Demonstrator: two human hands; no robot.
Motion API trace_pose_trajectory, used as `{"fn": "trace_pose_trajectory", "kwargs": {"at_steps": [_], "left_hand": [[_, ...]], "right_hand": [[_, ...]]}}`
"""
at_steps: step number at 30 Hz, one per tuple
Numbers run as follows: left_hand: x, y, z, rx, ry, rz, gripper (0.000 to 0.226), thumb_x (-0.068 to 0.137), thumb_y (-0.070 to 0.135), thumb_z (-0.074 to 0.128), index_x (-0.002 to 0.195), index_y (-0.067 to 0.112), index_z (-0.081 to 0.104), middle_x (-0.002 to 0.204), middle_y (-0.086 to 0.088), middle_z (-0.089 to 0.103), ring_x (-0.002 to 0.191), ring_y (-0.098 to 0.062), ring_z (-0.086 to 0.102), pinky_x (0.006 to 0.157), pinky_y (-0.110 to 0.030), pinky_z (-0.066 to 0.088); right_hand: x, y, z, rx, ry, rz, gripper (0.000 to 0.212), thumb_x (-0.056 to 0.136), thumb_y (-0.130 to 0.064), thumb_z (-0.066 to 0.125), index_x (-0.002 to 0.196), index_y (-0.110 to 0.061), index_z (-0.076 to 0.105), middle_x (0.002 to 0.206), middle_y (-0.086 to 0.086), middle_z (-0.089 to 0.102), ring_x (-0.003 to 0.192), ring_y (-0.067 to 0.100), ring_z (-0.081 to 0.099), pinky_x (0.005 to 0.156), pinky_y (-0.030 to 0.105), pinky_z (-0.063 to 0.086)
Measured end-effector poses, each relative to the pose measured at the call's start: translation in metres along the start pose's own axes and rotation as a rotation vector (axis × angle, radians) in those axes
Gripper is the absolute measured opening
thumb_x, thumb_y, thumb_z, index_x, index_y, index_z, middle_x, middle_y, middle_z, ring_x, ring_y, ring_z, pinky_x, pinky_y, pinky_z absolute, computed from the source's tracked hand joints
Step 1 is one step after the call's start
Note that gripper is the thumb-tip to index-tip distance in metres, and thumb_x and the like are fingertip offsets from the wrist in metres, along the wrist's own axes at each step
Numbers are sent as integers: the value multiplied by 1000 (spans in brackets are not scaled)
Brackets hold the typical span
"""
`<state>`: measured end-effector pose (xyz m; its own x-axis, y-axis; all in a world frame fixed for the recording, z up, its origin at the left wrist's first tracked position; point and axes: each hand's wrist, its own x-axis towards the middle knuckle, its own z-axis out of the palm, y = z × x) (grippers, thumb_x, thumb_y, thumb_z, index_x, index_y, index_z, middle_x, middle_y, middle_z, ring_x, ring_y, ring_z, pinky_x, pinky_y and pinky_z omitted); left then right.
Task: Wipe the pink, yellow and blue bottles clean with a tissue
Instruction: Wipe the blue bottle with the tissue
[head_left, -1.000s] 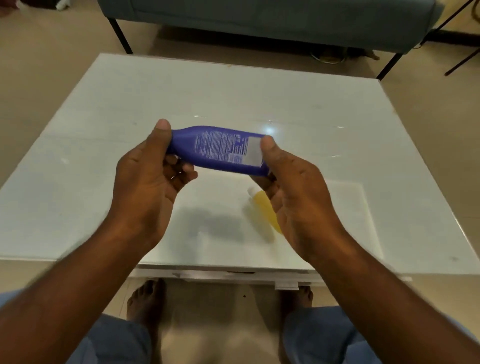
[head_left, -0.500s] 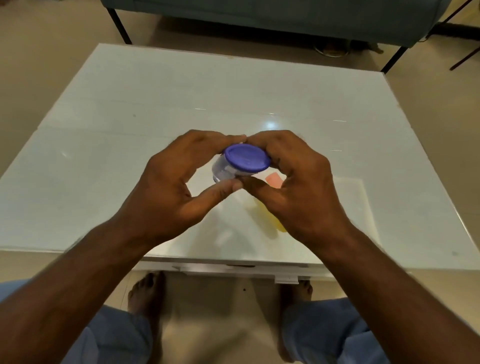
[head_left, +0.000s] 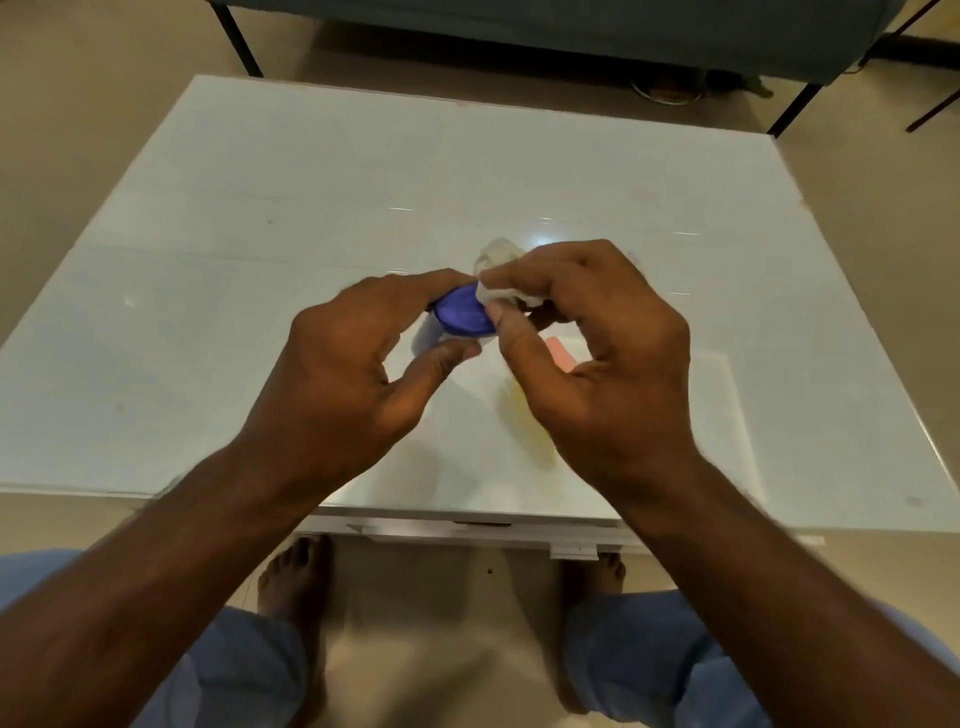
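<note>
Holding the blue bottle (head_left: 460, 314) end-on above the table (head_left: 260, 234), we see mostly its round, flat cap, a smooth violet-blue plastic disc, with a little of the paler body showing below it. Our left hand (head_left: 337, 374) closes around the bottle, the fingers curled over the top of the cap and the thumb pressed against its lower edge. Our right hand (head_left: 597, 364) is closed on a crumpled white tissue (head_left: 498, 291); one soft, wrinkled fold is pinched against the cap's right rim, and another puff of it sticks out past the fingertips. The thumb of that hand lies just beside the cap.

Below and behind our right hand, lying on the table, we make out a corner of the pink bottle (head_left: 561, 353), a flat salmon-coloured shape, and a blurred strip of the yellow bottle (head_left: 524, 421); both are largely hidden by the hand, so we cannot tell their full shapes. The table is a pale, glossy slab with faint reflections and a square edge. Our bare feet and blue trouser legs show on the beige floor below, and a dark-upholstered seat on thin black legs stands beyond the table.
</note>
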<state>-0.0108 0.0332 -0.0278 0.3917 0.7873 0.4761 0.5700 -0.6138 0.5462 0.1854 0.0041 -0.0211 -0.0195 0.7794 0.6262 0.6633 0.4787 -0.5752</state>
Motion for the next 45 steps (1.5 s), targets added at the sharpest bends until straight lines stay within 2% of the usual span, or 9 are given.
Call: {"fn": "trace_pose_trajectory", "kwargs": {"at_steps": [5, 7, 12, 18, 24, 28, 33, 38, 45], "left_hand": [[-2, -1, 3, 56, -4, 43, 50, 91, 32, 72, 133, 6, 63, 123, -7, 72, 113, -12, 59, 101, -8, 41], [-3, -2, 3, 78, -17, 54, 49, 91, 30, 74, 132, 5, 64, 124, -9, 72, 113, -15, 59, 100, -7, 40], [-1, -5, -1, 52, 0, -66, 52, 93, 34, 74, 136, 8, 63, 128, -6, 71, 113, -14, 64, 92, -20, 47], [-4, -3, 3, 170, 62, 73, 43, 89, 24, 79, 125, 4, 68, 117, -12, 74, 105, -28, 68, 89, -35, 53], [-1, -7, 1, 92, 67, -24, 40, 91, 26, 76, 123, 5, 67, 115, -8, 72, 102, -8, 56, 90, -5, 38], [-1, 0, 3, 72, 66, 4, 32, 94, 28, 63, 114, 3, 62, 107, -5, 67, 95, -3, 48, 86, -3, 36], [0, -2, 7, 51, 64, -31, 33, 90, 22, 72, 116, 3, 62, 107, -10, 68, 96, -10, 54, 89, -9, 39], [-3, 7, 6, 45, 28, -4, 23, 85, 10, 61, 107, 4, 58, 101, 1, 56, 88, -9, 46, 79, -4, 35], [-2, 4, 8, 35, 44, -28, 30, 87, 16, 71, 111, 2, 61, 103, -10, 66, 95, -17, 58, 88, -14, 41]], "right_hand": [[4, 3, -3, 218, -82, 329, 23, 102, -26, 70, 122, -17, 75, 117, -7, 75, 112, 10, 70, 94, 25, 60], [3, 2, -1, 299, -118, 389, 23, 102, -21, 70, 124, -17, 76, 116, -8, 77, 112, 9, 73, 94, 23, 61], [10, 5, -12, 174, 89, 220, 20, 98, -12, 76, 117, -6, 75, 111, 2, 77, 103, 14, 74, 88, 24, 61], [-10, -7, 11, -122, -122, -132, 20, 94, -4, 77, 114, -7, 80, 107, 12, 71, 102, 27, 63, 83, 20, 49], [-4, 7, 4, -138, -64, -65, 24, 95, 0, 68, 116, -5, 78, 112, 12, 75, 106, 25, 68, 90, 32, 58], [-11, -9, 10, -91, -174, -238, 21, 95, -4, 73, 115, -6, 79, 116, 9, 77, 111, 26, 70, 96, 29, 55], [1, 4, 2, -87, -41, -68, 18, 83, 0, 75, 100, -5, 77, 101, 8, 75, 94, 15, 64, 83, 30, 54], [-12, -14, 11, -49, -185, -257, 16, 89, 0, 75, 103, -4, 80, 108, 9, 77, 105, 29, 70, 94, 32, 53], [-2, -2, 2, -89, -55, -131, 14, 83, -6, 76, 97, -5, 78, 99, 5, 77, 95, 23, 68, 88, 24, 46]]}}
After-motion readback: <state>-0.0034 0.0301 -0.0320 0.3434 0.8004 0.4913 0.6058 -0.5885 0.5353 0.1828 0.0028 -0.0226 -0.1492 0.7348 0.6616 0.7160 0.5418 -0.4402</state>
